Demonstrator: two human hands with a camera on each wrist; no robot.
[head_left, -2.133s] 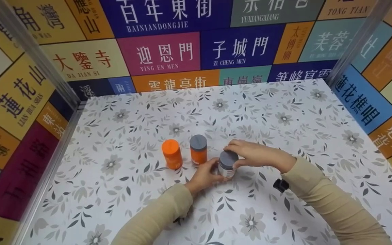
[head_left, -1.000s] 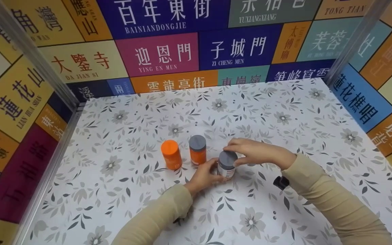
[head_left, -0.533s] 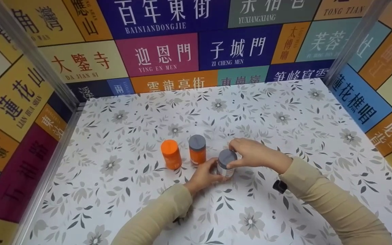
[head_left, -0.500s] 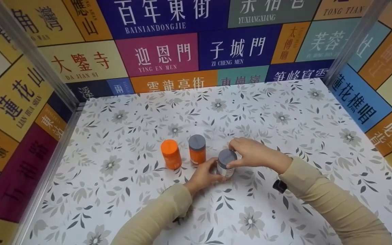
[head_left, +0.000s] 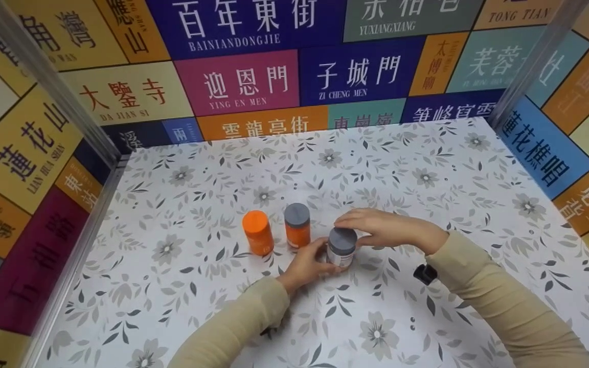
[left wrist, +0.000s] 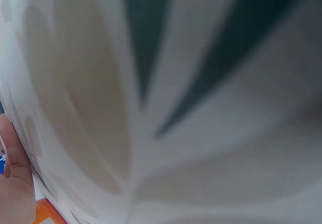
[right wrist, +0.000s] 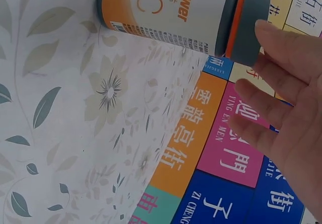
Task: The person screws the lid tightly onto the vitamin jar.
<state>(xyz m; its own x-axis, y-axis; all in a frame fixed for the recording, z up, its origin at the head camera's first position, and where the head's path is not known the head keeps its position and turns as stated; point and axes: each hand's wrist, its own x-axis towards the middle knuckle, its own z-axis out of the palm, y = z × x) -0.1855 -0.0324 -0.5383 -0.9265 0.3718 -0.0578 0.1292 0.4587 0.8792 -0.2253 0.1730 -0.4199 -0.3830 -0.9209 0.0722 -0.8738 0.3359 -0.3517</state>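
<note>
A grey-lidded supplement bottle (head_left: 340, 258) stands upright on the table. Its label shows "Power" and a large C in the right wrist view. My left hand (head_left: 304, 266) holds its lower part from the left, thumb in front and fingers behind. At the grey lid (head_left: 343, 238), my right hand (head_left: 384, 228) has its thumb on the right side and index finger behind. The right wrist view shows the thumb over the lid's edge and the other fingers loosely spread. An orange band shows between lid and body there. In the left wrist view only part of a hand (left wrist: 15, 183) appears.
Left of the held bottle stand an orange bottle with a grey lid (head_left: 297, 225) and an all-orange bottle (head_left: 258, 232), both upright. The flower-patterned tabletop (head_left: 212, 317) runs back to a wall of coloured signs (head_left: 238, 79). Clear edging (head_left: 77, 235) borders the left side.
Over the last half second my right thumb has gone from the lid's front round to its right side, the hand shifting slightly right. My left hand and the bottles stay in place.
</note>
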